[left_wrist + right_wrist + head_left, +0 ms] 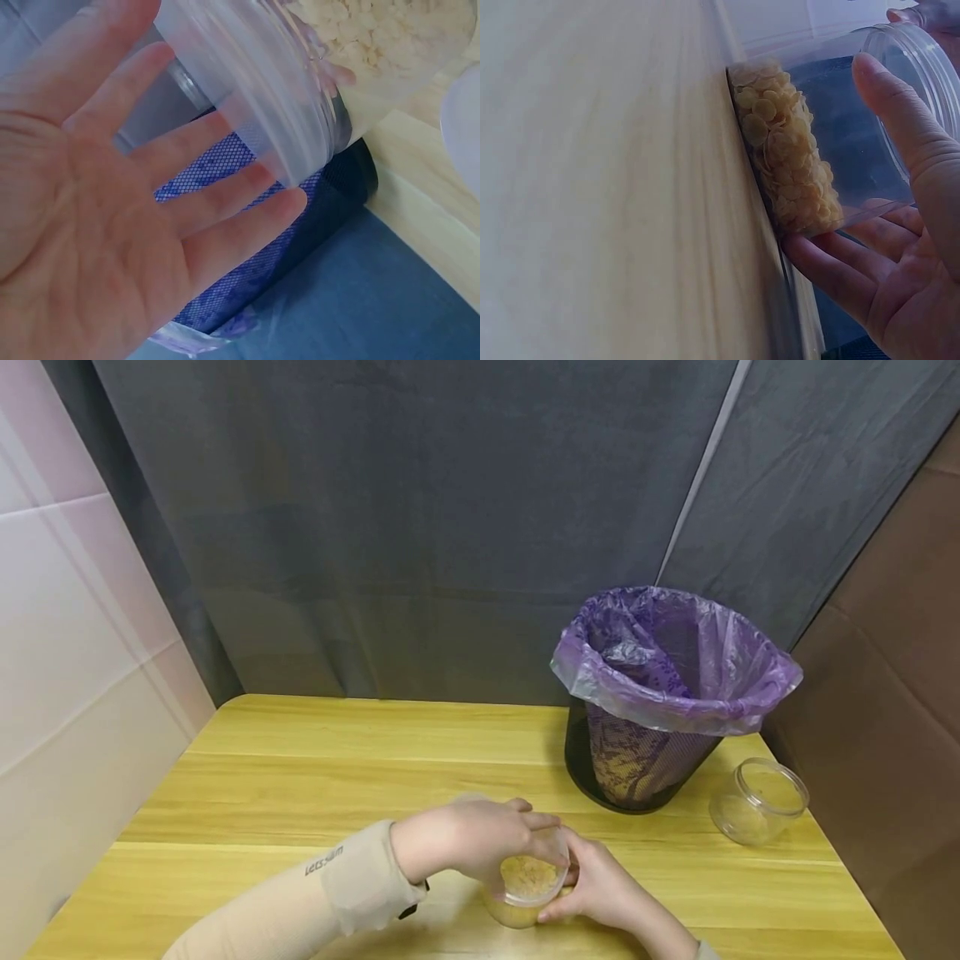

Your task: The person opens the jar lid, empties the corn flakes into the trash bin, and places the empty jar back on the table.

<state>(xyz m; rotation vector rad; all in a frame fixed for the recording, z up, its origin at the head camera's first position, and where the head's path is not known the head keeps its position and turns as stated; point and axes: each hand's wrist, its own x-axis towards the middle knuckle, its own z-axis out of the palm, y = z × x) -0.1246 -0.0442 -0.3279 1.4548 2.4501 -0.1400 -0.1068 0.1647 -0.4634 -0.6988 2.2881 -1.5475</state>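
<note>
A clear plastic jar [832,97] stands on the wooden table near its front, partly filled with pale yellow flakes [787,165]. My right hand [600,893] grips the jar's side, with the thumb near the rim and the fingers round the opposite wall. From above, my left hand [487,835] reaches across the jar's top. Its spread fingers [217,202] lie along the frosted, translucent top part [240,82] and hold it by the edge. Whether that part is a lid or the jar's own neck, I cannot tell.
A black mesh bin [637,768] lined with a purple bag [675,710] stands at the back right. Beside it, near the right table edge, is another clear jar [738,818] without a lid. A whitish round piece [466,127] lies beyond my left hand.
</note>
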